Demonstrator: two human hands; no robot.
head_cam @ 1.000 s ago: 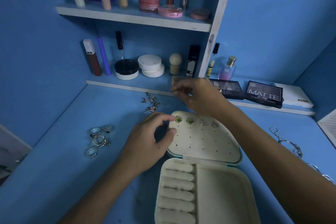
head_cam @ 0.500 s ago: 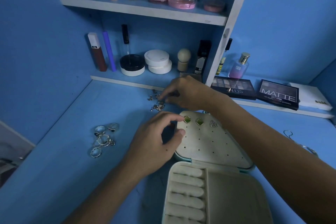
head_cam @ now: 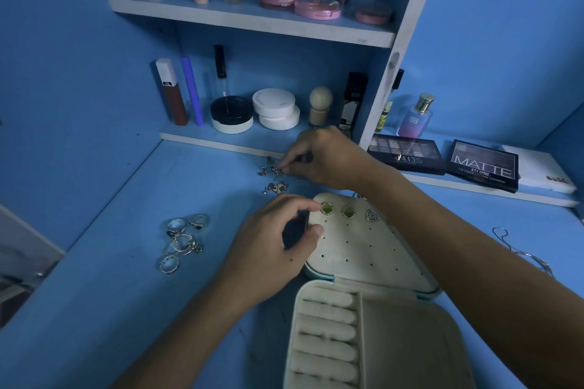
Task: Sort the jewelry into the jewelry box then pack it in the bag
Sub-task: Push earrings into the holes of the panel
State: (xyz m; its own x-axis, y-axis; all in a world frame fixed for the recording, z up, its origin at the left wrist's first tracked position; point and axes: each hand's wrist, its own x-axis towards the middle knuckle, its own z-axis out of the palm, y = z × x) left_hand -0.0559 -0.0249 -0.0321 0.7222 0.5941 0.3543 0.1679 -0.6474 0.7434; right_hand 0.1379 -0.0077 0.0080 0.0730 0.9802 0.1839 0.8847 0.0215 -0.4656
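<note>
An open cream jewelry box (head_cam: 373, 262) lies on the blue desk, its lid panel holding two green earrings (head_cam: 327, 208) and a silver one (head_cam: 372, 215). My left hand (head_cam: 275, 243) grips the lid's left edge between thumb and forefinger. My right hand (head_cam: 325, 158) reaches over the box to a small pile of silver earrings (head_cam: 275, 178) and pinches one at its fingertips. Several silver rings (head_cam: 181, 240) lie to the left. A thin chain necklace (head_cam: 518, 249) lies at the right.
Behind the desk a low shelf carries cosmetics: a black jar (head_cam: 231, 114), white compacts (head_cam: 276, 107), a perfume bottle (head_cam: 415, 115) and eyeshadow palettes (head_cam: 483, 164). An upper shelf (head_cam: 252, 20) holds tubes and pink jars. Blue walls close in on both sides.
My right hand moved left from above the lid to the earring pile and closed its fingertips on a piece. The left hand stayed on the lid's edge. The camera shifted slightly.
</note>
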